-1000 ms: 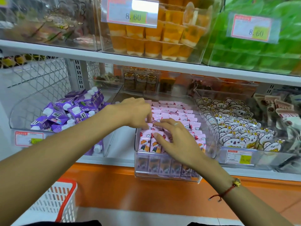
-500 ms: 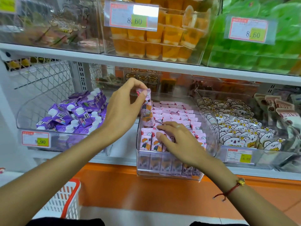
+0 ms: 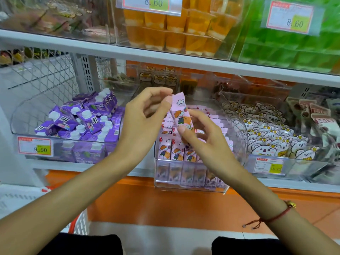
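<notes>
Head view. Left hand (image 3: 147,115) was clamped on the top edge of a pink packet (image 3: 181,115), thumb and forefinger pinching the crimped end. Right hand (image 3: 206,142) gripped the same packet at its lower end, thumb pressed on the printed front, the other fingers curled behind. The packet was held upright with a slight tilt, its top toward 11 o'clock, in the air and apart from the stock below.

At 6 o'clock of the packet stood a clear bin (image 3: 191,188) filled with rows of like pink packets set on end. The bin sat on the lower shelf, its front past the shelf edge.

At 9 o'clock of the packet lay purple cartons (image 3: 82,122) heaped in a second clear bin, with a price tag (image 3: 35,149) reading 9.90 on its front. At 3 o'clock were koala packets (image 3: 266,137) in a third bin. At 12 o'clock, on the upper shelf, were orange jelly cups (image 3: 184,30); at 2 o'clock, green packs (image 3: 294,43).

A red string bracelet (image 3: 276,216) circled the right wrist. At 7 o'clock, near the floor, part of a white basket (image 3: 81,225) with a red rim showed beneath the left forearm.
</notes>
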`<action>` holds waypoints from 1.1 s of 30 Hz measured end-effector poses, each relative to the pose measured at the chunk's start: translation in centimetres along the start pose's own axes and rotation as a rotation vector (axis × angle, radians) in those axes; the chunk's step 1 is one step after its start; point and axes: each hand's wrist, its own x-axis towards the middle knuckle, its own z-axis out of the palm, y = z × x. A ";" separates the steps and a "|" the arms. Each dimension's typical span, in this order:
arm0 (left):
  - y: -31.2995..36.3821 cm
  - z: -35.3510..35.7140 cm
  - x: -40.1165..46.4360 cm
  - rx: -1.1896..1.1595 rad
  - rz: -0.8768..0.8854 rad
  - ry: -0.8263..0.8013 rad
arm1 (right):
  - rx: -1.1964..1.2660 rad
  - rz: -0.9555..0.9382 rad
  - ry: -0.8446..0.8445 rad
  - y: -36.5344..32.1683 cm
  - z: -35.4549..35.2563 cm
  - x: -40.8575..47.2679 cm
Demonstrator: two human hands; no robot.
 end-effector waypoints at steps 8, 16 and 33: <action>-1.9 0.6 -1.7 0.213 -0.062 -0.234 | 0.502 0.361 0.135 0.6 -0.7 0.2; -2.3 0.7 -1.8 0.278 -0.006 -0.290 | 0.481 0.308 0.135 0.5 -0.8 0.4; -1.9 0.0 -1.1 0.132 -0.036 -0.233 | 0.234 0.029 0.195 -0.6 -0.9 -0.2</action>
